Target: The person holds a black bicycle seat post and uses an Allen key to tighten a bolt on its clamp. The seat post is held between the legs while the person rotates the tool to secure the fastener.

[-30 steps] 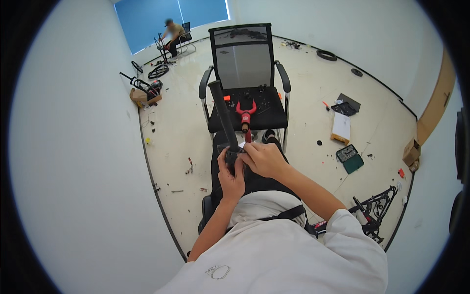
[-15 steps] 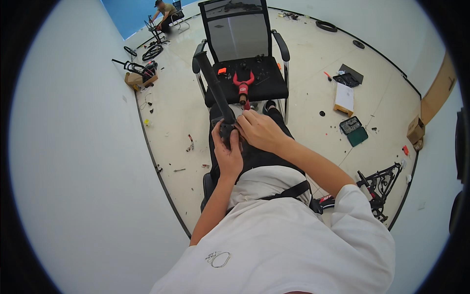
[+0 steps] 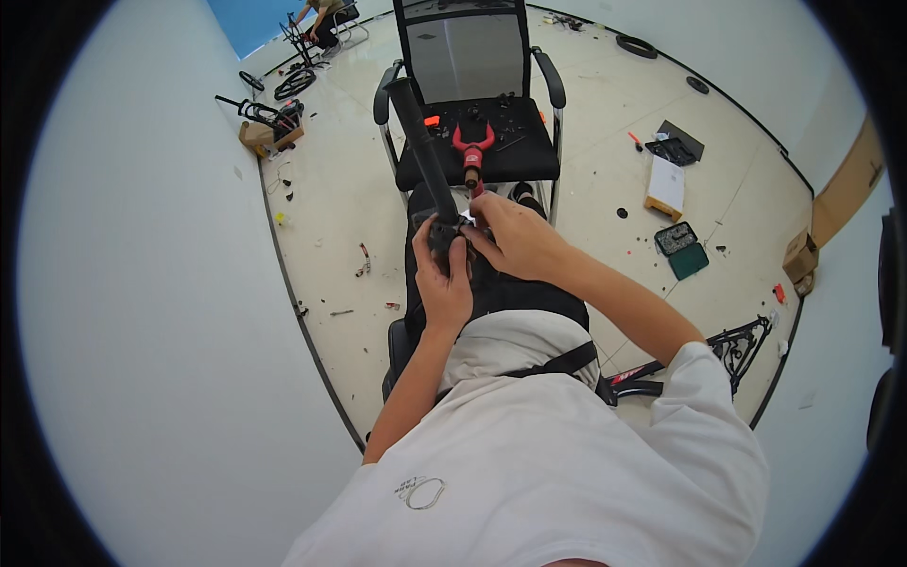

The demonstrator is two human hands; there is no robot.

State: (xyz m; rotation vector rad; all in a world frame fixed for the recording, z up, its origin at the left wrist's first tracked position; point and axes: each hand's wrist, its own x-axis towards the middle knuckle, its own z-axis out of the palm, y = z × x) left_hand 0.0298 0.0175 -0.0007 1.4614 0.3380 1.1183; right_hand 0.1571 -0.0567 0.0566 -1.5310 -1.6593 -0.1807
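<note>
In the head view, the left hand grips the dark block at the lower end of the black tube. From these fingers the tube lies toward twelve o'clock, its long axis pointing near eleven. The right hand, also near, sits at two o'clock, fingers bent; its hold I cannot tell.

The tube sticking up from the fingers of the left hand was super dark, basically black. Just past those fingertips there was a bright red forked part, brownish at the tip, plus a black chair seat. Off to the fingers' right I saw a dark green case and a white-topped box, yellowy-brown along one edge. Behind the fingers, the shirt was white with a thin dark print.
</note>
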